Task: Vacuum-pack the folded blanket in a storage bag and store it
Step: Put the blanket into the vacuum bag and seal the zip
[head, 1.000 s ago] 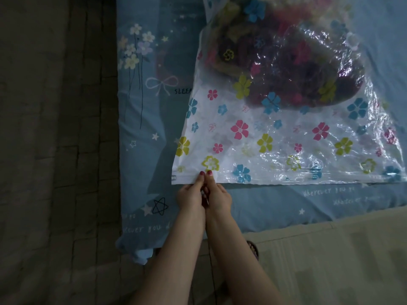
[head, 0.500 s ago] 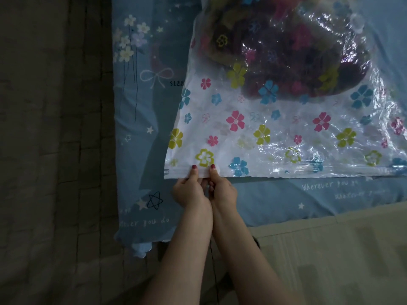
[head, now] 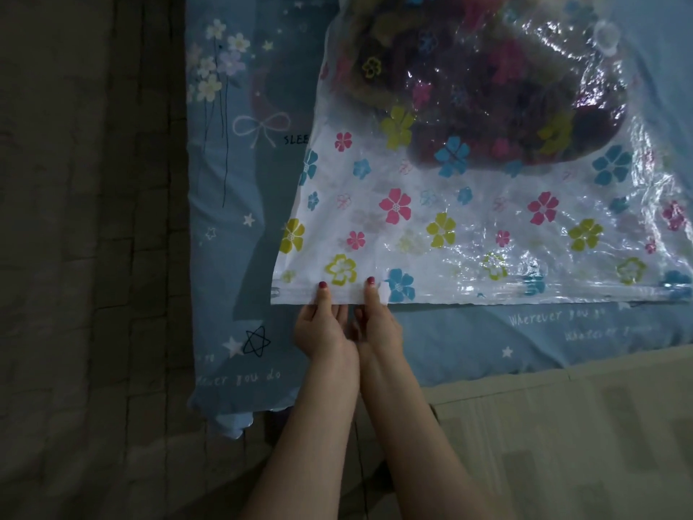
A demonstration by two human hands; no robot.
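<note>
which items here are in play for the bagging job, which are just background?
In play:
storage bag
folded blanket inside it
zip edge
left hand and right hand, each pinching that edge

Background:
blue bedsheet
floor mat

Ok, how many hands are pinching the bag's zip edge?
2: the left hand and right hand, side by side near the storage bag's near-left corner.

The pale blue printed bedsheet [head: 240, 204] carries dark letters "SLEE" just left of the flower-patterned clear plastic storage bag [head: 450, 227], white script "Wherever you go" below the bag's near edge, and "you do" lower left.
</note>
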